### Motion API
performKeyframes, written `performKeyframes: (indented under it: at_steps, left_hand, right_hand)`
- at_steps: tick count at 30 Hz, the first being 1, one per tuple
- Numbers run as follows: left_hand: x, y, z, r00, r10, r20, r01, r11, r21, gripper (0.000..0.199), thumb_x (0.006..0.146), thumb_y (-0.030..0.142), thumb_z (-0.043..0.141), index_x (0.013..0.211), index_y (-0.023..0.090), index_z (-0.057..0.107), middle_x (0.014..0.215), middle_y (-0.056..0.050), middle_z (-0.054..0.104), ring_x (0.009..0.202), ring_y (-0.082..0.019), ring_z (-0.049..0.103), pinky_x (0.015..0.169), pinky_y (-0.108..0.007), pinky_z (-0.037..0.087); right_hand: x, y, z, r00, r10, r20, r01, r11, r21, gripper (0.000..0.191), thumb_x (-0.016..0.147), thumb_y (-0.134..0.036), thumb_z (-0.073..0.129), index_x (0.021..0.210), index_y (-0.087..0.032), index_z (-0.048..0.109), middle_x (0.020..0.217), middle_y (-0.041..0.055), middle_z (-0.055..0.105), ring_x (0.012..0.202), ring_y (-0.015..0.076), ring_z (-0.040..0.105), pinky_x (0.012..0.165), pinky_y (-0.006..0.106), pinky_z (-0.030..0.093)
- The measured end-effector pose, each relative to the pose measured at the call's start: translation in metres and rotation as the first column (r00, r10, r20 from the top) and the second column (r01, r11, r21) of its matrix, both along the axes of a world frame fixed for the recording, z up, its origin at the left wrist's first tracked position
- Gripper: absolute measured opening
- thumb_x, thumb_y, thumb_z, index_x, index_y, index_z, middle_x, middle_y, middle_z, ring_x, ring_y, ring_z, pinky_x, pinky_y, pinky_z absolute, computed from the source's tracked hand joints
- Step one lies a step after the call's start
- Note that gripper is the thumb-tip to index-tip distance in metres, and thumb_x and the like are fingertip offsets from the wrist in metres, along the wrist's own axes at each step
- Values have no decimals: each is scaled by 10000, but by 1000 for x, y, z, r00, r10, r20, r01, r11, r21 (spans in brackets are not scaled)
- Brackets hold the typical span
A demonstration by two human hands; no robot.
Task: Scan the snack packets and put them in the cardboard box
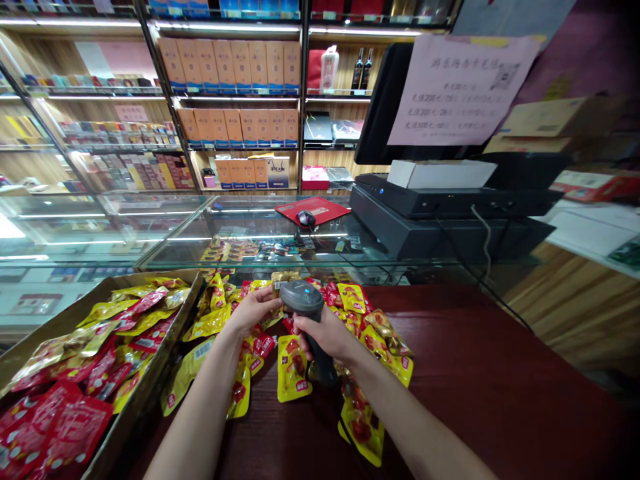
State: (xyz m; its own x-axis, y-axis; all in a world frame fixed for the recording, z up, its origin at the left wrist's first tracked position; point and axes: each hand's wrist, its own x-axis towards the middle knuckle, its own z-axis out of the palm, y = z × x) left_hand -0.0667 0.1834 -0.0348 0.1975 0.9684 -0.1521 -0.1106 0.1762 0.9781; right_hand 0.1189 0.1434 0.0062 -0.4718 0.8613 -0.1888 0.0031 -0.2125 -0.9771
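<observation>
The right hand (323,332) wraps the grip of a barcode scanner (301,297) above the desk (450,353), while the left hand (254,309) pinches a gold packet (285,275) just beyond the scanner's head; step judged as scanning, next move calls for aligning the two.

2 hands (333,333), 1 scanner (303,297), 1 mouse (306,218), 1 monitor (380,113)

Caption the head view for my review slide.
Right hand grips a handheld scanner; left hand touches a gold packet among red and yellow packets on a table.
</observation>
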Motion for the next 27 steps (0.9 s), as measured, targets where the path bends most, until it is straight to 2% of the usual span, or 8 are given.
performKeyframes:
  at_steps: [5, 10, 12, 15, 17, 19, 22, 27]
  left_hand:
    - [2, -1, 3, 996, -38, -85, 46, 995, 94, 400, 651, 373, 739, 971, 136, 702, 916, -82, 710, 796, -189, 631, 661, -243, 453]
    - [1, -2, 6, 994, -34, -99, 45, 993, 106, 348, 671, 368, 736, 938, 148, 703, 878, -65, 708, 758, -169, 622, 670, -239, 453]
    - [1, -2, 7, 998, -11, -67, 15, 998, 53, 380, 653, 386, 757, 946, 151, 698, 911, -74, 708, 756, -168, 629, 670, -245, 465]
    - [0, -4, 7, 999, 43, 2, -43, 998, -42, 480, 610, 394, 795, 1019, 170, 681, 983, -82, 703, 770, -164, 642, 668, -251, 482]
    - [-2, -8, 9, 996, 87, 27, -85, 994, -68, 484, 587, 386, 813, 1005, 180, 685, 977, -74, 704, 765, -155, 644, 656, -245, 487]
    - [-8, -16, 13, 988, 145, 46, -140, 986, -94, 458, 573, 379, 822, 967, 186, 694, 950, -61, 706, 746, -144, 639, 640, -238, 491]
    - [-26, -37, 25, 965, 254, 64, -246, 963, -108, 456, 568, 370, 827, 967, 192, 696, 924, -51, 706, 726, -128, 629, 626, -225, 488]
    - [-75, -82, 64, 908, 413, 62, -415, 910, 6, 508, 562, 374, 824, 1010, 177, 692, 924, -60, 710, 702, -131, 625, 603, -221, 481]
  right_hand:
    - [1, 1, -4, 1000, -9, 18, 9, 1000, -16, 91, 708, -244, 550, 646, -177, 554, 418, -32, 533, 336, 90, 458, 357, 208, 405]
    - [2, -1, 1, 1000, -1, -18, 1, 999, -37, 106, 704, -273, 569, 689, -169, 582, 483, -15, 578, 382, 107, 490, 365, 217, 397]
    - [3, 0, 2, 996, -68, -59, 69, 997, 14, 131, 683, -265, 609, 760, -161, 628, 639, 13, 657, 536, 136, 582, 457, 234, 461]
    - [4, 4, -1, 967, -233, -107, 243, 966, 94, 215, 645, -232, 680, 849, -162, 681, 858, 28, 704, 837, 172, 636, 763, 281, 514]
    - [5, 9, -4, 948, -279, -153, 287, 957, 35, 248, 635, -229, 701, 876, -170, 688, 896, 33, 709, 927, 195, 638, 867, 309, 491]
    - [5, 15, -5, 932, -262, -250, 247, 965, -91, 246, 646, -233, 687, 885, -174, 676, 927, 55, 710, 981, 224, 642, 865, 334, 507]
    - [2, 18, -2, 892, -243, -381, 162, 959, -232, 191, 678, -209, 640, 866, -174, 644, 995, 91, 701, 1042, 256, 639, 844, 377, 538]
    - [-17, 15, 7, 876, -208, -436, 94, 959, -269, 135, 709, -170, 617, 844, -165, 622, 1017, 110, 696, 1096, 272, 620, 876, 422, 544]
